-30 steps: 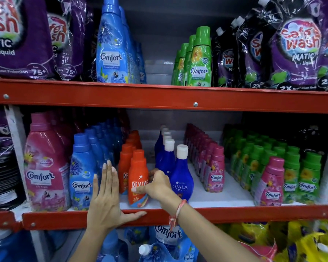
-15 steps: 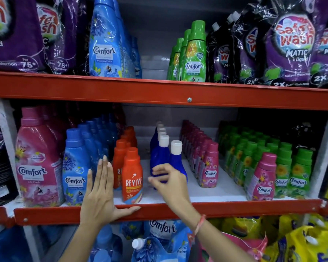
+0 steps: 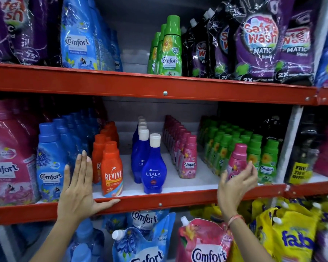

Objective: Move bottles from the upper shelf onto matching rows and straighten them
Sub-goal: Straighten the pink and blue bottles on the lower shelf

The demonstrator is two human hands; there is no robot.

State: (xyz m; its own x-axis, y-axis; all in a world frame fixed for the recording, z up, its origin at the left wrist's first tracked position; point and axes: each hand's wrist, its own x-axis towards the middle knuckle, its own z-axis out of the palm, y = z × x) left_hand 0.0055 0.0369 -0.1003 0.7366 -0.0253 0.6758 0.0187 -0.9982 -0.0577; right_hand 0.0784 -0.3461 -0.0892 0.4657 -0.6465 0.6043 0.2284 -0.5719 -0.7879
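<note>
On the upper shelf stand green Comfort bottles (image 3: 169, 50) and tall blue Comfort bottles (image 3: 78, 38). The middle shelf holds rows: blue Comfort bottles (image 3: 49, 163), orange Revive bottles (image 3: 111, 171), dark blue Ujala bottles (image 3: 153, 167), pink Comfort bottles (image 3: 188, 159) and green Comfort bottles (image 3: 267, 161). A lone pink Comfort bottle (image 3: 237, 159) stands in front of the green rows. My left hand (image 3: 78, 184) lies flat and open, its thumb on the red shelf edge (image 3: 159, 202). My right hand (image 3: 235, 184) is open, fingers curled just in front of the lone pink bottle.
Purple Safe Wash pouches (image 3: 257, 46) fill both ends of the upper shelf. A large pink Comfort jug (image 3: 9, 157) stands at the middle shelf's left. Blue and pink Comfort pouches (image 3: 203, 246) and yellow Fab pouches (image 3: 292, 239) lie below. A grey upright (image 3: 290, 140) bounds the bay.
My right hand has left the front Ujala bottle and moved right to the lone pink bottle. The left hand stays on the shelf edge. The view has shifted rightward.
</note>
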